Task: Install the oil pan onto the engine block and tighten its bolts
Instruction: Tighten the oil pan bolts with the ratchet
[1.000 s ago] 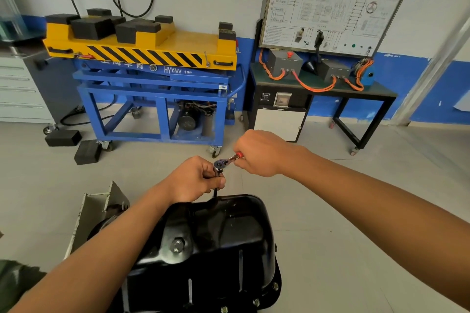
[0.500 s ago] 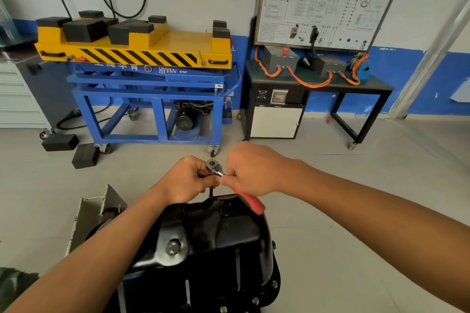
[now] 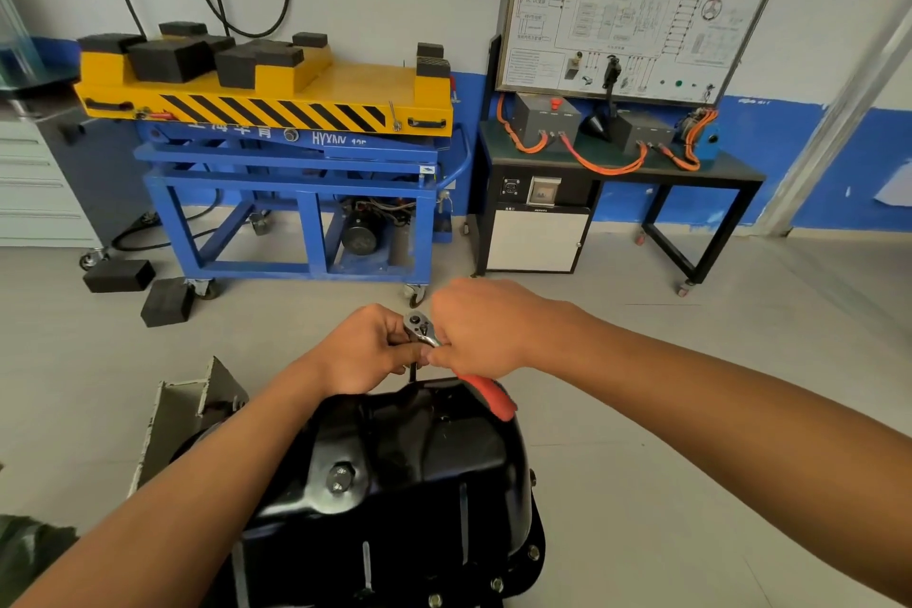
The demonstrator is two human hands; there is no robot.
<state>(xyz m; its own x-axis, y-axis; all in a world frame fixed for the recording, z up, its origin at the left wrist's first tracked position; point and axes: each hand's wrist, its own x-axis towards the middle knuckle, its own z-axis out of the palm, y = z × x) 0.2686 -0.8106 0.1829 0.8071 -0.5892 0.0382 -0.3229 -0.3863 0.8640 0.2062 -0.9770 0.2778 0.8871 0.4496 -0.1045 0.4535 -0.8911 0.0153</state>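
A thin extension bar (image 3: pixel 412 373) is being pinched between the curled fingers and thumb of the left hand (image 3: pixel 362 351), just below the chrome head of a ratchet (image 3: pixel 419 328) that is being steadied above the far edge of the oil pan (image 3: pixel 419 484). The ratchet is being gripped close behind its head by the right hand (image 3: pixel 486 331), fingers folded tightly round the shank, while its red handle (image 3: pixel 491 397) is being left jutting down and rightward from under the palm. The two hands are being held touching at the fingertips, and the bar's lower end is being hidden behind the pan's far rim

A grey metal bracket (image 3: pixel 182 410) is being seen at lower left; just right of it the black pan is being shown sump-up, between the forearms, with a drain plug (image 3: pixel 339 479) on its left shoulder and flange bolts (image 3: pixel 533 552) seated along the near right edge. Whatever is lying beneath is being covered by the pan itself

Behind, the pale floor (image 3: pixel 666 533) is being occupied, from the left, by a grey drawer cabinet (image 3: pixel 34 183), two loose black blocks (image 3: pixel 118 275), a blue wheeled cart (image 3: pixel 296 193) topped with a yellow platform (image 3: pixel 345 84) carrying more black pads (image 3: pixel 168 59), and a black bench (image 3: pixel 730 173) strung with orange cables (image 3: pixel 607 165) under a wiring display board (image 3: pixel 641 0)
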